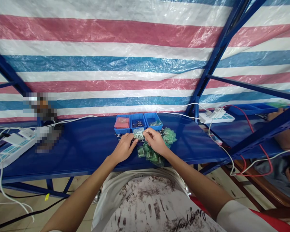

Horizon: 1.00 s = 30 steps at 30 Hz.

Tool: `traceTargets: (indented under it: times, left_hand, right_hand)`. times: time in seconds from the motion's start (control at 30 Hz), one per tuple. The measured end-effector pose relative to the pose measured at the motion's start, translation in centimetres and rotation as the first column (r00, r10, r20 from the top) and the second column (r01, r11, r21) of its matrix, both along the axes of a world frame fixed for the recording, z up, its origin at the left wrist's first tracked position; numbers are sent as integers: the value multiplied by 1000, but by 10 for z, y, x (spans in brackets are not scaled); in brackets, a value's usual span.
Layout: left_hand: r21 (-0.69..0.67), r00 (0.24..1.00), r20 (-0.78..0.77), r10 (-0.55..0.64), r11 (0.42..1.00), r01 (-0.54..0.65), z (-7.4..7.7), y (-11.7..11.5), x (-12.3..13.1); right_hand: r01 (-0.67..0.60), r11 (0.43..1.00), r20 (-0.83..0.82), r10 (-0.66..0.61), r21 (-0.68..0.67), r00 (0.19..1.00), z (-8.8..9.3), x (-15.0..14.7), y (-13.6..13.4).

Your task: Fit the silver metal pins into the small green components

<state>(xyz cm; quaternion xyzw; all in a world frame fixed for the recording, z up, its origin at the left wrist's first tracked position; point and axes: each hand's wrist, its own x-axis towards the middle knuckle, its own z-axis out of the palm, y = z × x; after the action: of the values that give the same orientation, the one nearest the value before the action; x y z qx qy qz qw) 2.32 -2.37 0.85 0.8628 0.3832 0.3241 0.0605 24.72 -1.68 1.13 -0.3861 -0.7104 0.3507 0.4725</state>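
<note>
A small clear plastic bag with a greenish tint and small pieces inside is held up between my hands, in front of the blue bins. My right hand pinches its right edge. On the other side, my left hand has thumb and fingers closed at the bag's lower left edge; the exact grip is partly hidden. Dark thin metal parts lie under and beside my left fingers. Close to my right hand, filled green-tinted bags are piled, some below the wrist and others to its right.
Three joined blue bins stand behind my hands: the left with a red packet, the middle with dark thin parts, the right with small bags. White power strips and cables flank the blue table. Another person's arm is at right.
</note>
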Motion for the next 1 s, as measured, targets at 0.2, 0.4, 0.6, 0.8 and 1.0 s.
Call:
traceTargets:
  times: [0.2, 0.4, 0.6, 0.8, 1.0]
  left_hand:
    - [-6, 1000, 23, 14, 1000, -14, 1, 0, 0]
    - [21, 999, 22, 28, 999, -28, 1, 0, 0]
    - [32, 999, 23, 31, 999, -32, -1, 1, 0]
    - [33, 999, 36, 28, 999, -29, 0, 0, 0]
    - [35, 999, 39, 19, 999, -20, 3, -2, 0]
  right_hand:
    - [-9, 1000, -8, 9, -9, 1000, -1, -1, 1]
    - [-18, 1000, 7, 18, 5, 1000, -1, 0, 0]
    - [-25, 1000, 27, 25, 2, 999, -2, 0, 1]
    - [-36, 999, 32, 36, 2, 999, -2, 0, 1]
    - [-46, 999, 33, 46, -8, 998, -3, 1, 1]
